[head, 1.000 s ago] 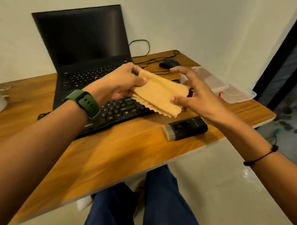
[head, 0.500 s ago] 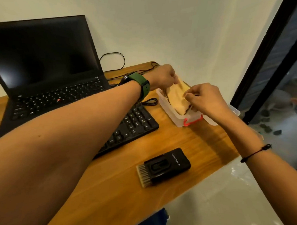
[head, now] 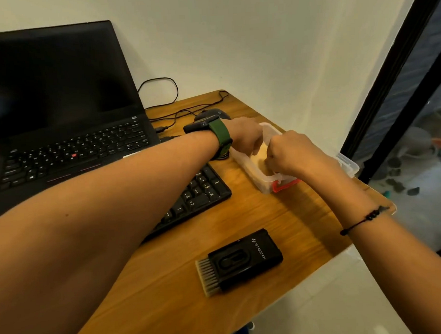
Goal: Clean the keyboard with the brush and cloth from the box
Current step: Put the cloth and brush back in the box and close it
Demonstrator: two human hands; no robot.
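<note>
The tan cloth point(head: 257, 160) lies inside the clear plastic box point(head: 265, 183) with a red latch, at the right side of the desk. My left hand point(head: 243, 135), with a green watch on its wrist, reaches into the box's far end, fingers curled down onto the cloth. At the box's near end my right hand point(head: 289, 153) curls its fingers on the cloth too; the fingertips are hidden. The black brush point(head: 240, 262) rests on the desk near the front edge, bristles pointing left. The black keyboard point(head: 202, 190) lies mostly under my left forearm.
An open black laptop point(head: 60, 103) stands behind the keyboard. A black mouse point(head: 212, 113) and cables lie behind my left hand. The box's clear lid point(head: 348, 164) sits at the desk's right edge. The wooden desk point(head: 279, 214) ends just right of the box.
Both hands carried the cloth from above the keyboard to the box and pushed it down inside. My view turned right and down. The brush stayed put.
</note>
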